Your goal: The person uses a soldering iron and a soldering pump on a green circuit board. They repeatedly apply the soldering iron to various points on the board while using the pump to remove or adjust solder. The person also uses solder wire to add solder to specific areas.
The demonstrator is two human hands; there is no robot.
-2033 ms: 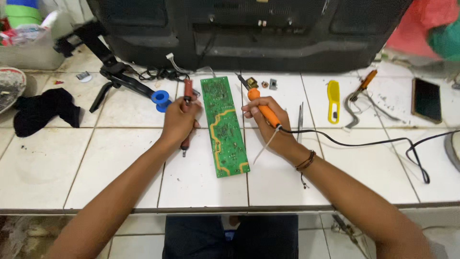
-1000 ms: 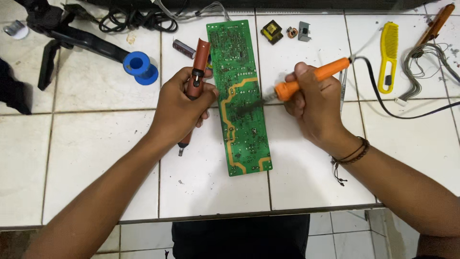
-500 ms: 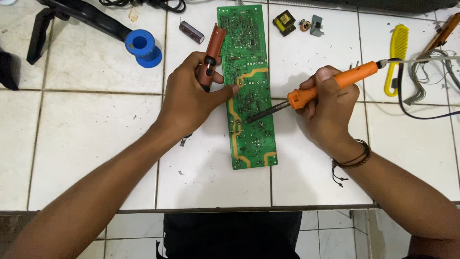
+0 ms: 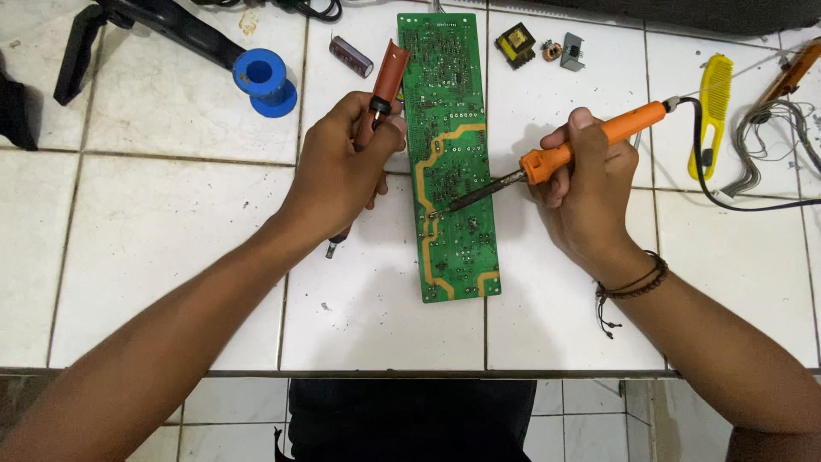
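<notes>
A long green circuit board [image 4: 449, 154] lies flat on the white tiled bench [image 4: 171, 222], running away from the person, solder side up, between the two hands. The right hand [image 4: 590, 197] is closed around the orange handle of a soldering iron [image 4: 564, 154], held like a pen; its dark tip slants down to the left and touches the board near the middle, beside a bare yellowish track. The iron's black cord [image 4: 727, 184] trails off to the right. The left hand [image 4: 342, 171] grips a reddish-brown desoldering pump [image 4: 376, 111], thumb on top near the plunger, the pump slanting along the board's left edge with its lower tip showing below the hand, just clear of the board. The fingers of that hand rest just beside the board's left edge; whether they touch it cannot be told. Beyond the left hand sit a blue spool [image 4: 263, 79] and a small dark cylindrical capacitor [image 4: 351, 56]. Past the board's far right corner lie three small components [image 4: 547, 47]. A yellow comb [image 4: 711, 111] lies to the right, near the cord.
</notes>
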